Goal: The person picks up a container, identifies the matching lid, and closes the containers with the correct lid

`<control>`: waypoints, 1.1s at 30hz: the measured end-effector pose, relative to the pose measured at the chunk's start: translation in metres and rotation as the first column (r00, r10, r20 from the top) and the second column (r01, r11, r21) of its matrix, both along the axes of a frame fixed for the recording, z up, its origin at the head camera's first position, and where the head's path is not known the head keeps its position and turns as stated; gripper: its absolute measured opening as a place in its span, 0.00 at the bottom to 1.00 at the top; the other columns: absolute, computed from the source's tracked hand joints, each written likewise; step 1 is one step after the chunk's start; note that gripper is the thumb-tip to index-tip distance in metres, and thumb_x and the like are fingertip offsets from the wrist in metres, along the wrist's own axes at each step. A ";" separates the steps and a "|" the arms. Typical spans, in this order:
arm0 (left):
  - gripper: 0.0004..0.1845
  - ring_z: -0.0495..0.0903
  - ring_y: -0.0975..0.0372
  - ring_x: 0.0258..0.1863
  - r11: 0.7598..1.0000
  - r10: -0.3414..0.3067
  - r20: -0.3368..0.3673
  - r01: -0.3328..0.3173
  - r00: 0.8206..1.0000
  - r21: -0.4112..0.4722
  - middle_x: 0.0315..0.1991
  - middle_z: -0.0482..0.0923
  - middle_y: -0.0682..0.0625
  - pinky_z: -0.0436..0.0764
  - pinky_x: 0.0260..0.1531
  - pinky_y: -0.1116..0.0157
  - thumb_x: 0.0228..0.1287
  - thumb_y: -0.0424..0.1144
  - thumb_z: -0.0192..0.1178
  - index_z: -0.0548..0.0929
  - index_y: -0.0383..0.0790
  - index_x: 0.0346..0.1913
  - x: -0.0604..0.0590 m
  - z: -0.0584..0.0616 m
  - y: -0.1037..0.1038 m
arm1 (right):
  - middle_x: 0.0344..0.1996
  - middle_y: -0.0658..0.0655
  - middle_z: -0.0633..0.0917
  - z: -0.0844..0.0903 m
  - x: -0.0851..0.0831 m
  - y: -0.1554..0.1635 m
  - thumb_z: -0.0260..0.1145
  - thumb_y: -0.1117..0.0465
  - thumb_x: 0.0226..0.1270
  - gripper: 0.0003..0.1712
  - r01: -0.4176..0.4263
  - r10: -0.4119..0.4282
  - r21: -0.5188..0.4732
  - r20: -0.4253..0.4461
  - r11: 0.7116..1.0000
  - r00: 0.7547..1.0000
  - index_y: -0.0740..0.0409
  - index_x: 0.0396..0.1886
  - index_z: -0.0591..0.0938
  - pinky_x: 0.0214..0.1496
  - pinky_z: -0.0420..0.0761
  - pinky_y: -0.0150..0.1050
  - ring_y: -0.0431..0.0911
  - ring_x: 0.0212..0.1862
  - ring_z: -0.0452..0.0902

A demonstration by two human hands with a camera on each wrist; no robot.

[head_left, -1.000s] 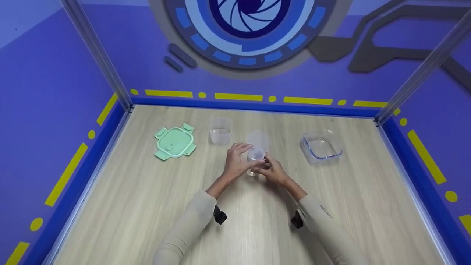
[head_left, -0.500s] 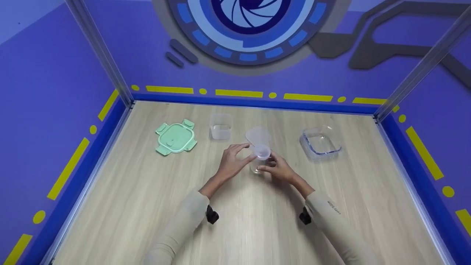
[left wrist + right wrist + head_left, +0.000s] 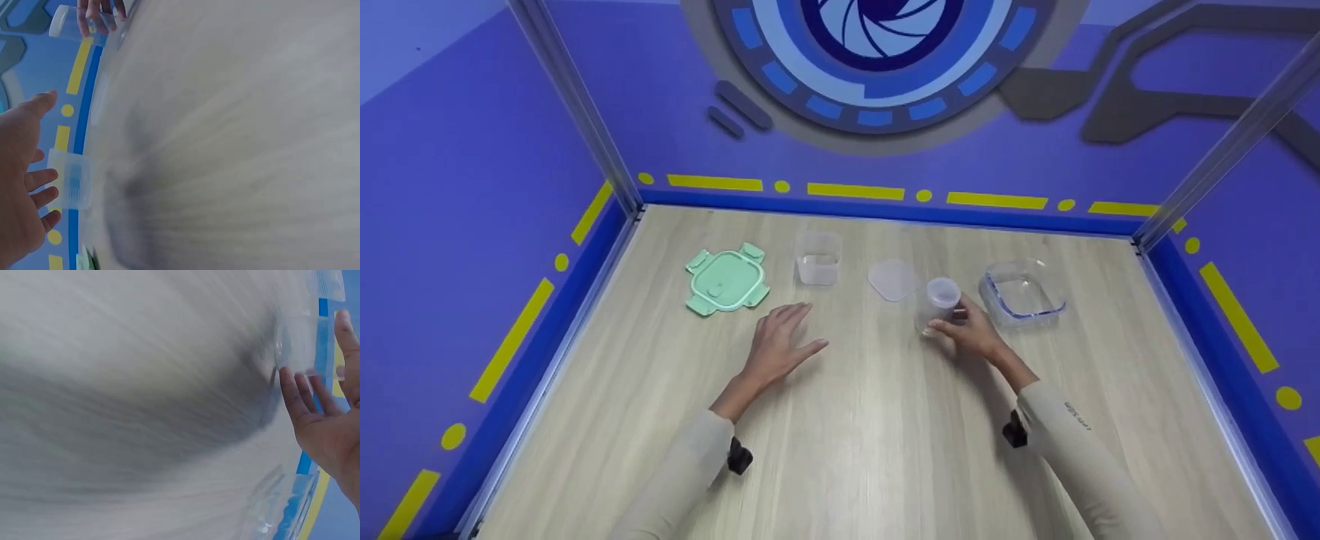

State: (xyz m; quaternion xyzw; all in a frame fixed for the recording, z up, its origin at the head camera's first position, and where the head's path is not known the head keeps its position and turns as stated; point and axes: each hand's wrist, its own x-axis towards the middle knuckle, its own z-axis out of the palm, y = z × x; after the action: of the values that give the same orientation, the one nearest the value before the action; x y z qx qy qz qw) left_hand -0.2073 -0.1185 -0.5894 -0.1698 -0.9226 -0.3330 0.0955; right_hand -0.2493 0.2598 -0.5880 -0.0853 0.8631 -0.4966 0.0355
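My right hand (image 3: 976,330) grips a tall clear cup (image 3: 934,313) from its right side, thumb across the front. The cup stands upright with a whitish translucent top. In the right wrist view its clear wall (image 3: 304,346) shows between thumb and fingers. My left hand (image 3: 776,345) is well apart from the cup, fingers spread and holding nothing. Beyond the left hand stands a frosted square plastic container (image 3: 818,271). A thin frosted lid (image 3: 891,280) lies flat between that container and the cup.
A square glass container (image 3: 1024,307) stands just right of my right hand. At the left lies a green lid (image 3: 727,280) with four-sided clip flaps. Blue walls enclose the wooden table (image 3: 855,435) at the back and sides.
My left hand has let go of the cup and drawn away to the left. The right hand has moved the cup to the right, towards the glass container.
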 end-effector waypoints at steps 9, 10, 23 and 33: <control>0.38 0.71 0.45 0.70 0.991 0.065 -0.023 -0.067 0.998 -0.117 0.68 0.76 0.38 0.68 0.67 0.41 0.61 0.55 0.71 0.75 0.37 0.69 0.008 -0.008 -0.032 | 0.53 0.72 0.79 0.004 -0.024 -0.015 0.72 0.61 0.68 0.31 0.225 -0.225 -0.002 0.007 0.974 0.974 0.70 0.64 0.70 0.41 0.82 0.31 0.57 0.52 0.81; 0.38 0.71 0.45 0.70 0.991 0.069 -0.022 -0.071 0.997 -0.114 0.68 0.76 0.38 0.68 0.67 0.42 0.61 0.54 0.71 0.75 0.36 0.69 0.008 -0.008 -0.033 | 0.54 0.72 0.79 0.005 -0.026 -0.015 0.72 0.61 0.68 0.32 0.254 -0.254 -0.002 0.006 0.967 0.967 0.69 0.65 0.69 0.41 0.82 0.30 0.57 0.53 0.80; 0.42 0.65 0.44 0.76 0.969 0.047 -0.020 -0.050 0.999 -0.244 0.75 0.68 0.39 0.64 0.72 0.42 0.63 0.59 0.68 0.71 0.37 0.74 0.006 -0.014 -0.038 | 0.60 0.73 0.76 0.005 -0.052 -0.007 0.69 0.63 0.70 0.32 0.381 -0.381 -0.040 0.007 0.924 0.925 0.70 0.65 0.63 0.66 0.78 0.55 0.64 0.65 0.75; 0.43 0.59 0.44 0.79 0.965 0.031 0.008 -0.028 0.999 -0.262 0.78 0.63 0.38 0.59 0.76 0.42 0.66 0.59 0.65 0.68 0.37 0.75 0.005 -0.013 -0.040 | 0.66 0.78 0.72 0.008 -0.053 -0.008 0.65 0.64 0.74 0.34 0.344 -0.345 -0.024 -0.030 0.939 0.938 0.72 0.71 0.59 0.74 0.70 0.57 0.68 0.70 0.71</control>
State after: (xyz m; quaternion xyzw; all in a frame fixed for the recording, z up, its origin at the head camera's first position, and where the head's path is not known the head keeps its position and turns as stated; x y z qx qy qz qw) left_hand -0.2019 -0.1587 -0.6020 -0.1652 -0.9615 -0.2077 0.0715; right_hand -0.3020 0.2515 -0.5801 0.0583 0.8606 -0.5014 -0.0675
